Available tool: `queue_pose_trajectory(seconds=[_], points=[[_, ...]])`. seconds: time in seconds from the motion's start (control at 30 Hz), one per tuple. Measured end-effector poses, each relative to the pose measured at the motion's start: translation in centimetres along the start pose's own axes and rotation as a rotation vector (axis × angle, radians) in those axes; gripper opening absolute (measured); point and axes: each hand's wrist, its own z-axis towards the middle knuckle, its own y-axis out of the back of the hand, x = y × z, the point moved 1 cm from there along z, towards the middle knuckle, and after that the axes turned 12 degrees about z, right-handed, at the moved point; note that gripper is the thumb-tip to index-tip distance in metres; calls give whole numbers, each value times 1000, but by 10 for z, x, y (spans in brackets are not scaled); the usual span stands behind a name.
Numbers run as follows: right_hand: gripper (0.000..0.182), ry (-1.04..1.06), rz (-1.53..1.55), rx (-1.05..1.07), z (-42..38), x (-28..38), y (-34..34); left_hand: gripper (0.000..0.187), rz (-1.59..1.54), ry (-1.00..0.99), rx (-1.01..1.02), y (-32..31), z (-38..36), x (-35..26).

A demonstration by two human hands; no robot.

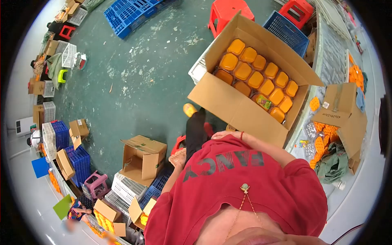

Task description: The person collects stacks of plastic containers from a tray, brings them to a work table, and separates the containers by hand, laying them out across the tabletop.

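Note:
A large open cardboard box (pixel 228 104) stands tilted in front of me, filled with rows of orange-lidded containers (pixel 256 79); one packet with a green label (pixel 264 102) lies among them. My right hand (pixel 223 134), with a red band at the wrist, lies flat on my red shirt just below the box's near wall and holds nothing. My left hand (pixel 178 158) hangs by my thigh beside a red stool (pixel 178 143), fingers loose and empty. My leg in black trousers (pixel 196 130) ends in a yellow shoe (pixel 189 109).
A long table (pixel 326 61) on the right carries another cardboard box (pixel 341 112), orange lids and a green cloth (pixel 332 165). Red stools (pixel 226 12), blue crates (pixel 288 30), white baskets (pixel 126 188) and open cartons (pixel 143 157) stand on the green floor. Other people sit along the left wall.

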Motion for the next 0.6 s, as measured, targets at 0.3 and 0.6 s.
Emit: queue_pose_trajectory(seconds=[0.3,0.6], points=[[43,64,16,-98,186,122,-35,31,-9,-313,-94,147,142,121],[42,235,-524,-37,285,219,-32,34,-41,-249,-33,276,217,170]])
